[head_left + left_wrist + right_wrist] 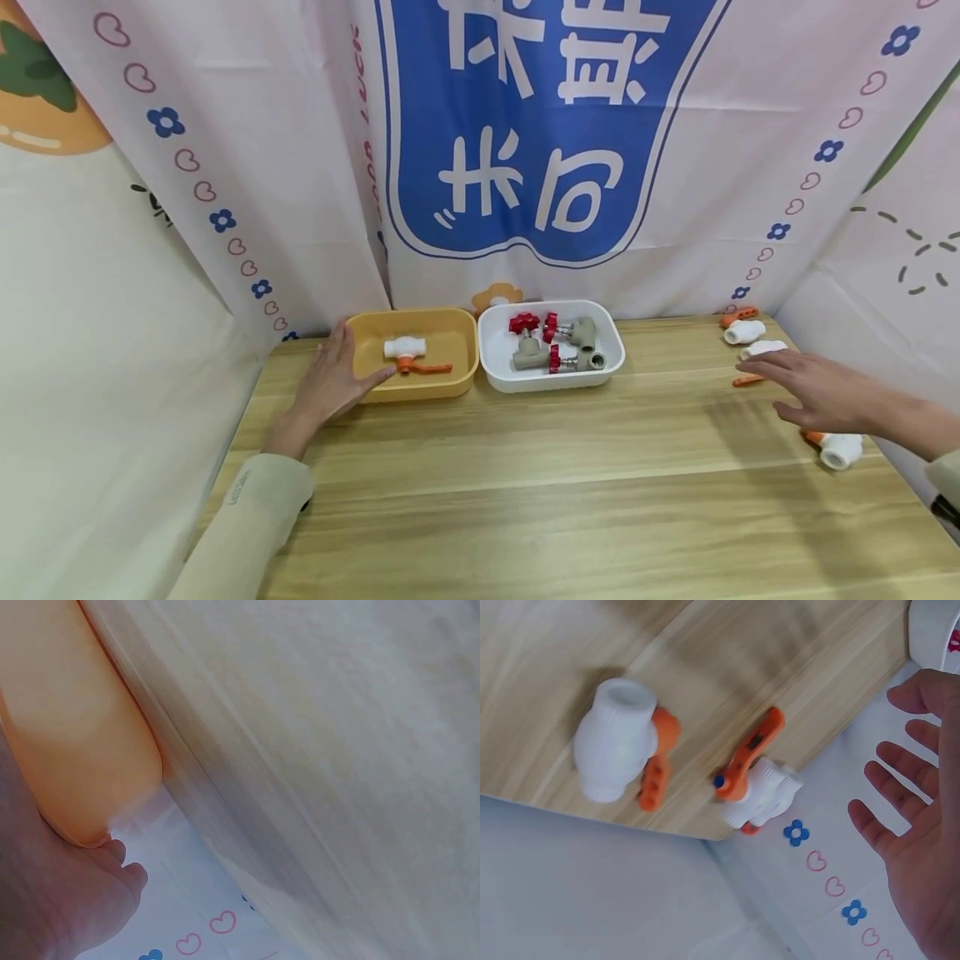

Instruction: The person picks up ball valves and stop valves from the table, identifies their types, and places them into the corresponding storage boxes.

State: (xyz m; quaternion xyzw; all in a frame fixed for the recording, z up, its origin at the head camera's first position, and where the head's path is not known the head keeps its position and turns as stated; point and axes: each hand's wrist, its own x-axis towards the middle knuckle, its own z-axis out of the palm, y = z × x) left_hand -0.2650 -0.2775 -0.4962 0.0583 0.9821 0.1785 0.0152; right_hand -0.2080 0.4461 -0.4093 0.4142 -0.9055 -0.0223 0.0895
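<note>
Head view | left hand (333, 379) flat on yellow tray (457, 379) | right hand (821, 392) spread above white orange-handled valves (840, 450)

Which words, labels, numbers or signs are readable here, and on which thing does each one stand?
"米可": large white characters, lower row on the blue panel of the backdrop cloth.
Upper row of white characters on that panel: cut off by the frame, unreadable.
Vertical red lettering left of the panel: too small and creased to read.
Small print on the left sleeve: too small to read.
The valves and trays show no legible text.
</note>
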